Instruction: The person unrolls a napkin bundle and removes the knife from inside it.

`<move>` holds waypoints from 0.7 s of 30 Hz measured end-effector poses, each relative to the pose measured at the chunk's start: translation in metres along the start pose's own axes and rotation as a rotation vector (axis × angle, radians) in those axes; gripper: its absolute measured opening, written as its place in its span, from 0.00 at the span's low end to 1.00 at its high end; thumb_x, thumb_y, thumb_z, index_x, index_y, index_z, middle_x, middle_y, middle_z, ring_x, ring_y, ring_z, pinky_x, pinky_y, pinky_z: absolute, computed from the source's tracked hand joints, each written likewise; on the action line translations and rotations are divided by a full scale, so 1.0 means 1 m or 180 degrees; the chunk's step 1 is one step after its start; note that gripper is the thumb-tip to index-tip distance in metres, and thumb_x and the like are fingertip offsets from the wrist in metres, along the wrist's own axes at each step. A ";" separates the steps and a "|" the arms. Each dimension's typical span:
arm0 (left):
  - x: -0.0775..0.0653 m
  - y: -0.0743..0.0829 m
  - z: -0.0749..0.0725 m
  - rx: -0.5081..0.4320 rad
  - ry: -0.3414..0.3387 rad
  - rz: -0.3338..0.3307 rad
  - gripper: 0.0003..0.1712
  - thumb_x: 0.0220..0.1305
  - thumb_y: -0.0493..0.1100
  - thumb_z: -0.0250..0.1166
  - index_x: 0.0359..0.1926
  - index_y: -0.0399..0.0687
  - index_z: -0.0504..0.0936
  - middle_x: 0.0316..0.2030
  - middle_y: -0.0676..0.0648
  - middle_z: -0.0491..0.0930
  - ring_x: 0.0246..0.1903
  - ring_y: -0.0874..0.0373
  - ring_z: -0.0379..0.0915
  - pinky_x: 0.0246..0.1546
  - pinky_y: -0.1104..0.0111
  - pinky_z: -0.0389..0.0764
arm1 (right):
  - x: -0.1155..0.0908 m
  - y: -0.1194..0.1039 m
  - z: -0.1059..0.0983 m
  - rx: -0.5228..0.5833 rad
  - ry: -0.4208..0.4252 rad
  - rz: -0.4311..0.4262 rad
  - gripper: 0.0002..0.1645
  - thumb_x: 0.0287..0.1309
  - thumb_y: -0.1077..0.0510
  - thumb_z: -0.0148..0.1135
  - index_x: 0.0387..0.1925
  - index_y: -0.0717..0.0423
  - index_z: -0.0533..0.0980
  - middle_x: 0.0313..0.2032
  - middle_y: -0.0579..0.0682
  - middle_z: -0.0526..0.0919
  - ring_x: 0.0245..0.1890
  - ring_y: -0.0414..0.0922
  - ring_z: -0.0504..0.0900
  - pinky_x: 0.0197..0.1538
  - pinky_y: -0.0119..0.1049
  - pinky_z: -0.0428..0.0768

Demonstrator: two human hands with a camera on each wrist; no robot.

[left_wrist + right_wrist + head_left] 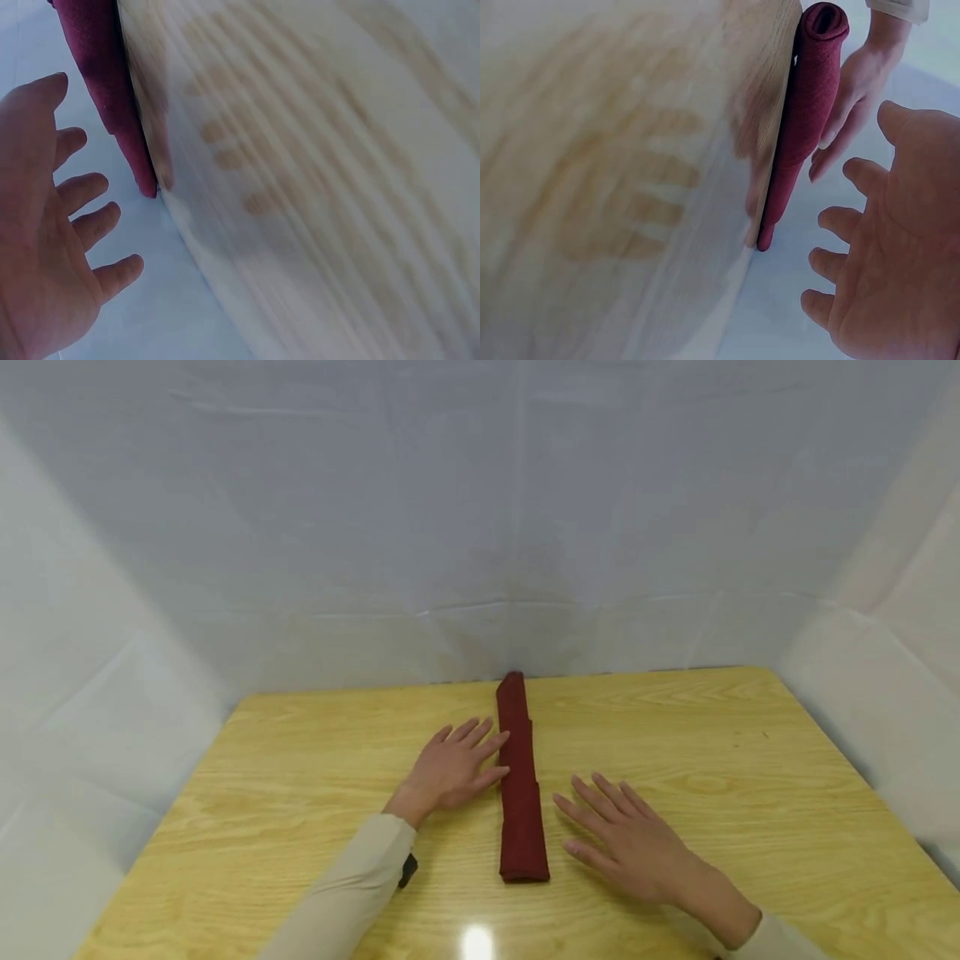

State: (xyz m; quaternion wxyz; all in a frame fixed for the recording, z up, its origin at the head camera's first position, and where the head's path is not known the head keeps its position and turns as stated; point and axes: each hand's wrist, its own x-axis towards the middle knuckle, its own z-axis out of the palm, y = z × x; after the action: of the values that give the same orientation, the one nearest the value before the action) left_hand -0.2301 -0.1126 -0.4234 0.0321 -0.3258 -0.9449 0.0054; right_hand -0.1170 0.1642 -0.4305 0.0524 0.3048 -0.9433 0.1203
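A dark red cloth, rolled into a long narrow strip, lies on the wooden table from near its back edge toward the front. Its near end shows a spiral of layers in the right wrist view, and the roll narrows in steps toward the far end. On its left side is my left hand, fingers spread, with the thumb and index fingertip over the cloth's left edge; whether they touch it I cannot tell. My right hand hovers to the right of the roll, apart from it, fingers extended and holding nothing.
The table has a glossy, light wood-grain top that reflects the hands. White sheeting hangs behind it and along both sides. Long light sleeves cover the forearms, and a small black object shows at the left wrist.
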 end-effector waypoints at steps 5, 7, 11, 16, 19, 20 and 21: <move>0.006 0.003 0.001 0.0024 -0.0077 -0.0001 0.35 0.72 0.67 0.39 0.73 0.61 0.58 0.71 0.47 0.56 0.70 0.51 0.48 0.66 0.50 0.55 | 0.001 -0.002 -0.002 -0.0015 -0.0062 0.0004 0.33 0.71 0.36 0.40 0.72 0.41 0.59 0.71 0.53 0.57 0.71 0.56 0.51 0.68 0.57 0.50; 0.008 0.005 0.001 0.0017 -0.0113 0.0010 0.35 0.72 0.67 0.38 0.74 0.62 0.57 0.72 0.48 0.54 0.70 0.52 0.48 0.66 0.51 0.55 | 0.001 -0.003 -0.002 -0.0012 -0.0084 0.0004 0.33 0.71 0.36 0.39 0.72 0.41 0.59 0.71 0.53 0.56 0.71 0.56 0.51 0.68 0.57 0.50; 0.014 0.007 0.002 0.0011 -0.0139 0.0053 0.35 0.71 0.67 0.37 0.74 0.63 0.55 0.72 0.48 0.52 0.70 0.52 0.47 0.65 0.52 0.56 | 0.002 -0.003 -0.003 0.0019 -0.0121 0.0010 0.34 0.71 0.36 0.39 0.72 0.42 0.59 0.71 0.52 0.56 0.71 0.56 0.50 0.68 0.57 0.50; 0.021 0.009 0.002 -0.0002 -0.0222 0.0075 0.35 0.71 0.67 0.39 0.74 0.63 0.55 0.72 0.49 0.51 0.71 0.53 0.46 0.66 0.52 0.56 | 0.002 -0.004 -0.003 0.0086 -0.0183 0.0018 0.34 0.71 0.36 0.38 0.73 0.42 0.58 0.72 0.52 0.55 0.71 0.56 0.49 0.68 0.58 0.49; 0.025 0.011 0.003 -0.0043 -0.0258 0.0121 0.34 0.72 0.66 0.40 0.74 0.63 0.56 0.72 0.49 0.51 0.71 0.54 0.46 0.66 0.52 0.56 | 0.002 -0.003 -0.004 0.0107 -0.0195 0.0019 0.34 0.71 0.36 0.38 0.73 0.42 0.58 0.72 0.53 0.54 0.71 0.56 0.49 0.68 0.57 0.49; 0.027 0.012 0.003 -0.0062 -0.0256 0.0151 0.34 0.72 0.66 0.41 0.74 0.63 0.56 0.72 0.49 0.52 0.71 0.54 0.46 0.66 0.52 0.56 | 0.002 -0.003 -0.004 0.0112 -0.0196 0.0023 0.34 0.71 0.36 0.38 0.72 0.42 0.58 0.72 0.53 0.54 0.71 0.56 0.49 0.68 0.57 0.49; 0.029 0.014 0.003 -0.0072 -0.0265 0.0172 0.33 0.72 0.65 0.40 0.74 0.63 0.56 0.72 0.49 0.52 0.71 0.54 0.46 0.66 0.52 0.55 | 0.002 -0.003 -0.005 0.0118 -0.0199 0.0027 0.34 0.71 0.36 0.38 0.72 0.42 0.58 0.72 0.53 0.54 0.71 0.56 0.49 0.68 0.57 0.48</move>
State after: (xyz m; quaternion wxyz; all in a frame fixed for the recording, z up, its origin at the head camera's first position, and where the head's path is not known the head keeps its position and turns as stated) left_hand -0.2444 -0.0843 -0.4256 -0.0111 -0.3510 -0.9363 0.0092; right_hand -0.1170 0.1619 -0.4251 0.0166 0.3053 -0.9434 0.1284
